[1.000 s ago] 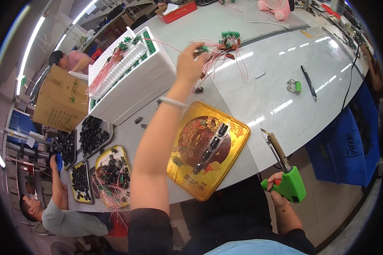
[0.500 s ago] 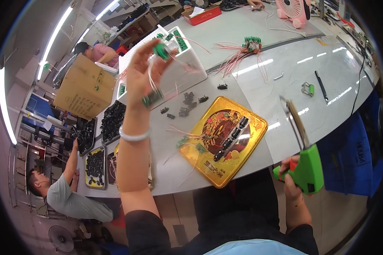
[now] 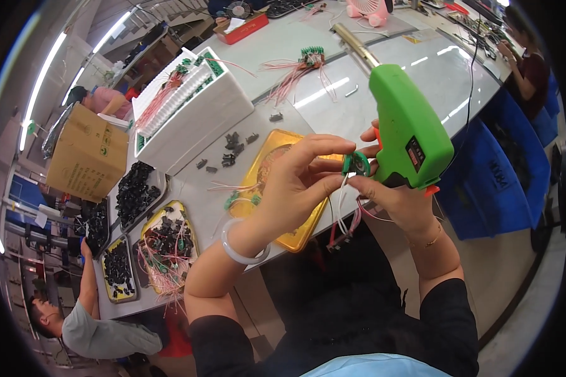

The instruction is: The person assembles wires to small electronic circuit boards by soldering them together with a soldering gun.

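My left hand (image 3: 302, 179) pinches a small round green circuit board (image 3: 356, 164) between thumb and fingers, above the tray's right side. White and red wires (image 3: 341, 217) hang from the board to a small part below, which is too blurred to name. My right hand (image 3: 399, 198) is wrapped round a green pistol-grip tool (image 3: 415, 125), its long metal barrel pointing up and away; that hand's thumb also touches the board. Under my left hand lies a gold tray (image 3: 295, 242), largely covered by the hand. A wired green board (image 3: 242, 200) rests at its left edge.
Small black parts (image 3: 231, 149) lie beyond the tray. A white foam box (image 3: 198, 119) holds green boards. Trays of black parts (image 3: 119, 270) stand left, near a co-worker (image 3: 100, 320). A wired board bundle (image 3: 311, 58) lies far off; blue bins (image 3: 490, 163) stand right.
My left hand has come down from the foam box with the green board and wires. My right hand has raised the green tool from the right, and both hands now meet at the board.
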